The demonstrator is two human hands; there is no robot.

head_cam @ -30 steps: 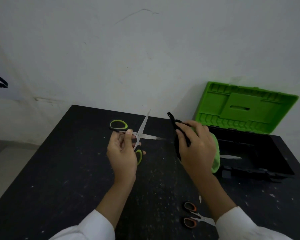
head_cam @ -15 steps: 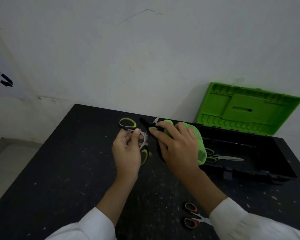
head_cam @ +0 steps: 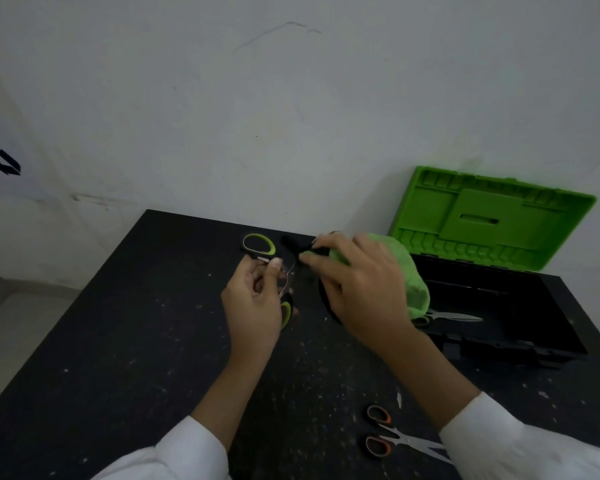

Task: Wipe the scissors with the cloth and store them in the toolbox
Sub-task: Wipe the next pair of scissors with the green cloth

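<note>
My left hand (head_cam: 253, 306) grips green-handled scissors (head_cam: 258, 244) by the handles, held above the black table; one handle loop sticks out above my fingers, the other below. My right hand (head_cam: 357, 289) is closed on a green and black cloth (head_cam: 409, 271) and presses it onto the blades, which are hidden under the cloth. The toolbox (head_cam: 520, 306) stands open at the right, its green lid (head_cam: 489, 220) leaning against the wall. A second pair of green-handled scissors (head_cam: 451, 317) lies inside it.
Orange-handled scissors (head_cam: 392, 438) lie on the table (head_cam: 125, 341) near its front edge, beside my right sleeve. The white wall rises right behind the table and the toolbox. The table's left edge drops to a pale floor.
My right hand has brought the cloth leftwards from near the toolbox onto the scissor blades, which were bare and spread a second ago. My left hand has kept hold of the handles.
</note>
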